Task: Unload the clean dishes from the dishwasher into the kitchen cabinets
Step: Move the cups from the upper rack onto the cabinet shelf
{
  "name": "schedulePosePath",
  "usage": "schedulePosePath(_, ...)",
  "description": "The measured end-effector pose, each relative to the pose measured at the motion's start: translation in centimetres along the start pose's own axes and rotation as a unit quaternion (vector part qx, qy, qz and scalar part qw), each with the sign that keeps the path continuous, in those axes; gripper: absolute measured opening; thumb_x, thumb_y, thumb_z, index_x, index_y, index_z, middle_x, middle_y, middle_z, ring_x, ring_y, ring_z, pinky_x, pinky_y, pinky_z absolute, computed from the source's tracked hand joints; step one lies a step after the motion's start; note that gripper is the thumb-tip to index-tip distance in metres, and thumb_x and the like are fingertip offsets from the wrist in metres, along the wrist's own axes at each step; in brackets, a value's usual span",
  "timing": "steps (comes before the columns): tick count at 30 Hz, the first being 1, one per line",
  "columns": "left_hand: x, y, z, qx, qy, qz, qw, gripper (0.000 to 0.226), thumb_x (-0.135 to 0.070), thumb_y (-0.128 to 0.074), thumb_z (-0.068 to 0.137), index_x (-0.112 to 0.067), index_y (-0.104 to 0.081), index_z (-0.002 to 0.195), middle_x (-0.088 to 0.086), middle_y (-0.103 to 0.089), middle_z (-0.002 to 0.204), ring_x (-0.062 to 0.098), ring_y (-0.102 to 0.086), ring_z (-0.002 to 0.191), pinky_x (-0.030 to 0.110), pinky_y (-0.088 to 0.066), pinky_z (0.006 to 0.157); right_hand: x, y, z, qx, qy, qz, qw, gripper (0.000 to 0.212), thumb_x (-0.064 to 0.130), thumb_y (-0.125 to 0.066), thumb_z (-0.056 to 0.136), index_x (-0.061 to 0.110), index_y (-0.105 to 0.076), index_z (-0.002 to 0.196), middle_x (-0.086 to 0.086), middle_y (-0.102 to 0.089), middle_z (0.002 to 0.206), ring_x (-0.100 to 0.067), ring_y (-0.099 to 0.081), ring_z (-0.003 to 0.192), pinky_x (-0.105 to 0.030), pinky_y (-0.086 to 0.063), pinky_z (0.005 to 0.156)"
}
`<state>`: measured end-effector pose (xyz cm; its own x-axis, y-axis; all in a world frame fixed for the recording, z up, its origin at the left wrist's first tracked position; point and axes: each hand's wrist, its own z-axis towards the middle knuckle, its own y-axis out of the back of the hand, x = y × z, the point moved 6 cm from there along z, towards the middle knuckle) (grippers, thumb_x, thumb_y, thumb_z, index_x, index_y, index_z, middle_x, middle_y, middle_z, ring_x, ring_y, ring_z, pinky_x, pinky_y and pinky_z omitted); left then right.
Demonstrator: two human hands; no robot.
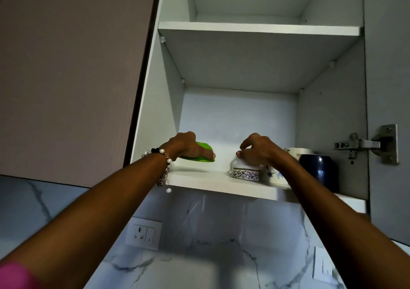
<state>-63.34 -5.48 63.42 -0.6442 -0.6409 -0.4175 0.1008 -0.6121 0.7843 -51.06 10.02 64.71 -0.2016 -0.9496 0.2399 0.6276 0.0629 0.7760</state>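
Observation:
I look up into an open white wall cabinet. My left hand [188, 146] grips a bright green dish [205, 154] just above the left part of the bottom shelf [199, 177]. My right hand [257, 150] rests curled on top of a small white cup with a blue floral band [245, 174] standing on the same shelf, fingers around its rim. To the right stand another white floral cup [275, 175], partly hidden by my right forearm, a white mug [299, 151] and a dark blue mug [319, 171].
The upper shelf [257, 28] holds nothing I can see. A closed brownish cabinet door [73, 73] is on the left; a metal hinge [366, 144] is at the right side. Below are a marble backsplash and a wall socket [143, 233].

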Motion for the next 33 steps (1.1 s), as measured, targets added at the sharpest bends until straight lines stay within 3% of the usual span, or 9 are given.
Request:
schedulePosePath(4, 0.5, -1.4, 1.3, 0.046, 0.008, 0.007, 0.999, 0.088, -0.057, -0.069, 0.073, -0.008, -0.036, 0.137, 0.012, -0.045, 0.136, 0.029, -0.049, 0.117, 0.034, -0.046, 0.083, 0.2, -0.7, 1.3, 0.039, -0.010, -0.029, 0.999, 0.025, 0.018, -0.057, 0.087, 0.007, -0.067, 0.108, -0.015, -0.064, 0.117, -0.028, -0.059, 0.104, -0.030, -0.048, 0.081)
schedulePosePath(7, 1.0, -2.0, 2.4, 0.070, 0.018, 0.017, 0.997, 0.086, -0.054, -0.070, 0.074, -0.007, -0.036, 0.138, 0.012, -0.044, 0.138, 0.029, -0.048, 0.121, 0.034, -0.044, 0.084, 2.1, -0.5, 2.6, 0.013, 0.015, -0.073, 0.997, 0.028, 0.022, -0.062, 0.084, 0.014, -0.065, 0.110, -0.011, -0.063, 0.119, -0.031, -0.057, 0.110, -0.039, -0.047, 0.094)
schedulePosePath(9, 1.3, -2.2, 3.0, 0.086, 0.030, 0.030, 0.995, 0.086, -0.053, -0.070, 0.075, -0.007, -0.034, 0.139, 0.012, -0.044, 0.139, 0.030, -0.047, 0.122, 0.035, -0.044, 0.086, 4.1, -0.6, 3.0, 0.007, 0.050, -0.056, 0.997, 0.027, 0.021, -0.063, 0.084, 0.012, -0.067, 0.110, -0.010, -0.066, 0.116, -0.028, -0.059, 0.108, -0.033, -0.048, 0.089)
schedulePosePath(12, 1.8, -2.5, 3.7, 0.108, 0.049, 0.049, 0.992, 0.087, -0.052, -0.069, 0.076, -0.007, -0.032, 0.141, 0.013, -0.042, 0.141, 0.030, -0.046, 0.123, 0.035, -0.043, 0.086, 6.7, -2.3, 3.4, 0.085, 0.058, 0.002, 0.995, 0.023, 0.009, -0.062, 0.086, 0.002, -0.069, 0.107, -0.014, -0.070, 0.105, -0.026, -0.067, 0.092, -0.029, -0.054, 0.079)
schedulePosePath(15, 2.4, -3.4, 4.1, 0.130, 0.067, 0.039, 0.988, 0.084, -0.054, -0.065, 0.080, -0.007, -0.033, 0.141, 0.014, -0.041, 0.142, 0.031, -0.045, 0.125, 0.036, -0.042, 0.092, 7.6, -4.8, 3.9, 0.172, 0.020, 0.038, 0.984, 0.023, -0.001, -0.054, 0.088, -0.009, -0.065, 0.106, -0.022, -0.069, 0.098, -0.036, -0.070, 0.089, -0.041, -0.057, 0.085)
schedulePosePath(21, 3.4, -2.3, 5.3, 0.034, 0.017, 0.095, 0.995, 0.069, -0.048, -0.063, 0.084, -0.001, -0.044, 0.131, 0.016, -0.051, 0.134, 0.031, -0.051, 0.121, 0.033, -0.043, 0.093, 7.7, -8.3, 4.9, 0.227, -0.013, 0.041, 0.973, 0.023, -0.007, -0.050, 0.088, -0.012, -0.060, 0.108, -0.022, -0.059, 0.097, -0.033, -0.064, 0.068, -0.041, -0.057, 0.081)
schedulePosePath(26, 4.0, -0.3, 5.3, -0.072, 0.017, 0.114, 0.991, 0.061, -0.032, -0.081, 0.072, -0.004, -0.051, 0.118, 0.016, -0.054, 0.124, 0.030, -0.057, 0.113, 0.032, -0.049, 0.085, 7.8, -9.3, 4.9, 0.232, -0.005, 0.027, 0.972, 0.030, -0.002, -0.043, 0.091, -0.008, -0.056, 0.118, -0.025, -0.058, 0.112, -0.030, -0.062, 0.084, -0.040, -0.055, 0.082)
schedulePosePath(30, 4.6, -0.7, 5.1, -0.054, 0.031, 0.095, 0.993, 0.054, -0.024, -0.082, 0.071, -0.002, -0.054, 0.112, 0.015, -0.061, 0.115, 0.028, -0.061, 0.106, 0.029, -0.050, 0.079, 7.6, -9.5, 4.1, 0.252, 0.022, -0.053, 0.966, 0.051, -0.007, -0.031, 0.090, 0.011, -0.053, 0.133, -0.011, -0.045, 0.139, -0.033, -0.052, 0.117, -0.041, -0.053, 0.091)
schedulePosePath(33, 5.0, -0.4, 5.0, -0.071, 0.033, 0.094, 0.993, 0.043, -0.014, -0.075, 0.075, -0.002, -0.056, 0.111, 0.016, -0.059, 0.120, 0.029, -0.057, 0.112, 0.030, -0.049, 0.081, 7.3, -9.2, 3.8, 0.258, 0.034, -0.092, 0.961, 0.061, -0.010, -0.027, 0.087, 0.018, -0.050, 0.136, -0.007, -0.037, 0.145, -0.036, -0.043, 0.126, -0.046, -0.051, 0.095)
